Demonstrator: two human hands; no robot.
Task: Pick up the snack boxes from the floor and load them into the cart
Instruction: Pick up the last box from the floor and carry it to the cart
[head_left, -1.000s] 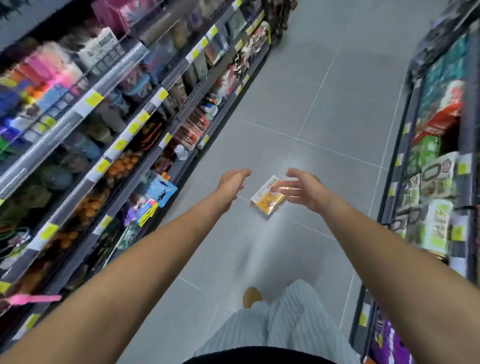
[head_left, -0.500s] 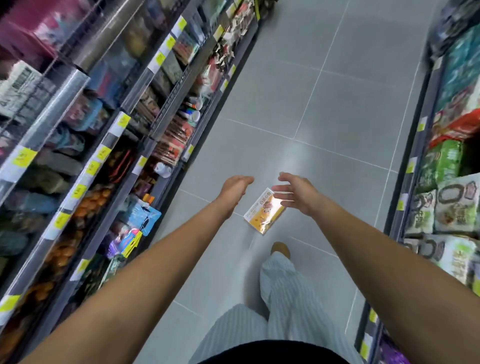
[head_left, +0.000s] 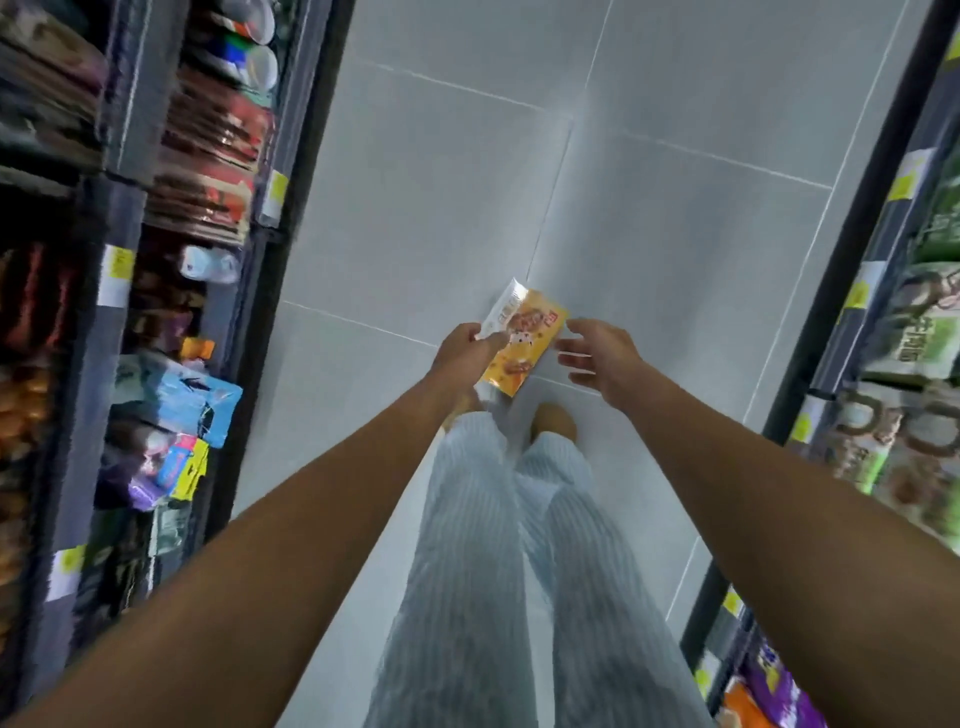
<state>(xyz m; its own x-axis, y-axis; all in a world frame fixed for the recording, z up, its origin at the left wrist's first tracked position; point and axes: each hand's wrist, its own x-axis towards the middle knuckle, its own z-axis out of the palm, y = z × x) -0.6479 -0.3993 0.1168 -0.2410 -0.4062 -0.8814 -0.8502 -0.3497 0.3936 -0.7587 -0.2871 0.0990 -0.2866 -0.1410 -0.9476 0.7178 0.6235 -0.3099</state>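
The snack box (head_left: 519, 340) lies on the grey tiled floor (head_left: 441, 208) in the middle of the aisle, flat, its orange-yellow printed face up and a white side panel along its left edge. It sits slantwise, one short end pointing away and a little to the right, the near end just ahead of the person's feet.

The left hand (head_left: 467, 353) is at the box's left edge: its fingers (head_left: 491, 340) are curled and pinch the white side panel, thumb and fingertips touching the carton. Whether the box has left the floor cannot be told. The right hand (head_left: 597, 353) is just right of the box, palm turned toward it, fingers spread and loosely bent, holding nothing; a narrow gap of floor shows between its fingertips and the box's right edge.

Both bare forearms reach down toward the box from the lower corners of the view. Below the box are the person's legs in pale striped trousers (head_left: 498, 545), with one tan shoe (head_left: 556, 421) just beside the box's near end.

Left of the box runs a dark shelf unit (head_left: 249, 364) packed with blurred goods and yellow price tags. Right of the box, well apart across the floor, stands another shelf unit (head_left: 841, 322) with green packets.
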